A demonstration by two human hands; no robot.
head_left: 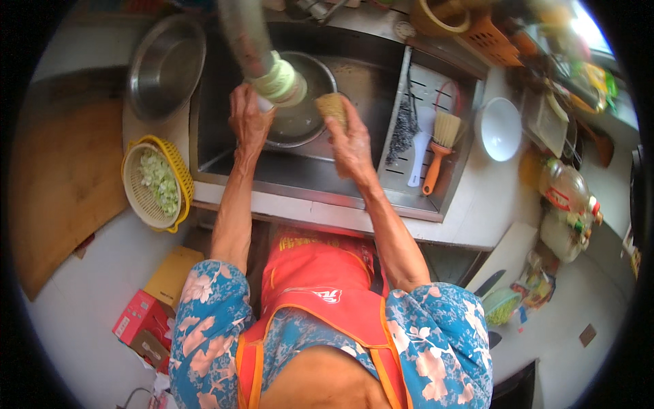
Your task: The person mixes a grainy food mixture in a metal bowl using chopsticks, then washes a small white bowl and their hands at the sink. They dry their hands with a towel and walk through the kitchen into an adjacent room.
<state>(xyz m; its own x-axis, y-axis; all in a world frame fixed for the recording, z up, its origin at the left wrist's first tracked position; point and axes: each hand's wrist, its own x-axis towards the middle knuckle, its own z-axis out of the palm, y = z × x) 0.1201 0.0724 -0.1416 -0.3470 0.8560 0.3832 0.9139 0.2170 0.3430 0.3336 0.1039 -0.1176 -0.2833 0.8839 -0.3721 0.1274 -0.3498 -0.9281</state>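
Note:
Over a stainless steel sink [357, 148], my right hand [352, 138] grips a brownish scrubbing pad [331, 108]. My left hand [250, 120] has its fingers closed around a small white thing [264, 104], partly hidden by the faucet. Between and behind the hands, a round metal basin [301, 125] sits in the sink with some liquid in it. A faucet with a pale green sleeve [280, 84] hangs over the basin, close to my left hand.
Right of the basin, a drain tray [403, 176] holds an orange-handled brush [440, 153], a white-handled tool [420, 148] and dark mesh. A white bowl [499, 129] stands farther right. At left are a metal bowl [166, 69] and a yellow-rimmed basket [186, 179] of chopped greens.

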